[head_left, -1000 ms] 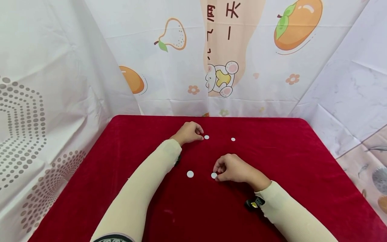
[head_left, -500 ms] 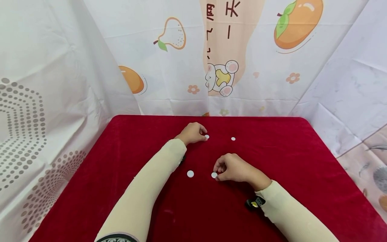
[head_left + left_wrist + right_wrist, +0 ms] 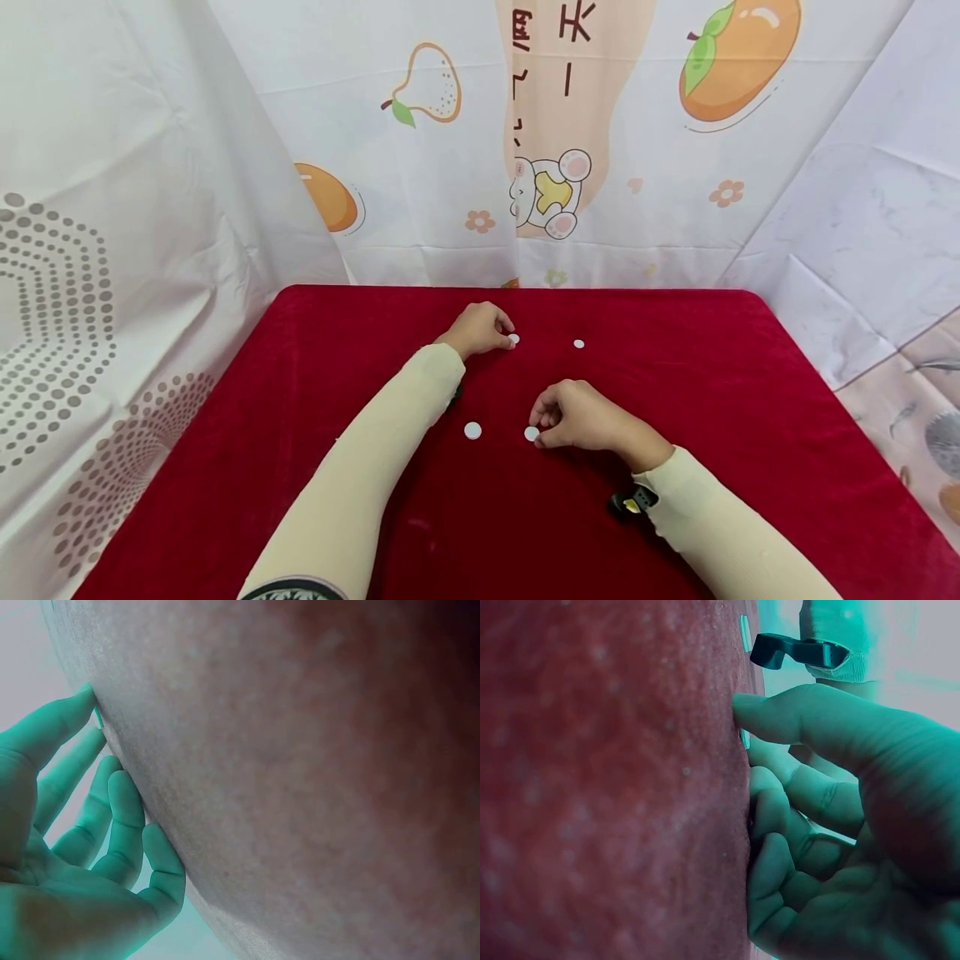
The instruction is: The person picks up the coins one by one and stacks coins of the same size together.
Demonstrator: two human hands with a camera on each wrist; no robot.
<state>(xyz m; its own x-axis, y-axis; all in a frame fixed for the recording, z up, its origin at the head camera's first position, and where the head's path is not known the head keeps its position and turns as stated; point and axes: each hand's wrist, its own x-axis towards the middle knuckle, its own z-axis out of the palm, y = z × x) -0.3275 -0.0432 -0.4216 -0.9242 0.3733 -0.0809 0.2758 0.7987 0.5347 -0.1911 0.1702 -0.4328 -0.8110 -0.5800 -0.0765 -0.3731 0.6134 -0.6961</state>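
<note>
Several small flat white discs lie on the red cloth. At the back, my left hand (image 3: 477,330) has thumb and index finger at the edges of one white disc (image 3: 514,338), pinching it on the cloth. In the left wrist view only a thin sliver of that disc shows between the fingertips. Nearer me, my right hand (image 3: 581,418) pinches another white disc (image 3: 531,433) between thumb and index finger, flat on the cloth. The right wrist view shows this disc (image 3: 745,739) edge-on under the thumb, the other fingers curled.
One loose white disc (image 3: 472,430) lies left of my right hand, another (image 3: 579,343) at the back right. The red cloth (image 3: 697,375) covers the table. A printed white curtain (image 3: 420,183) hangs behind it. My left forearm (image 3: 337,467) crosses the table's left half.
My left hand has moved slightly right, and its thumb and index finger have come round the back disc. My right hand and the other discs have stayed where they were.
</note>
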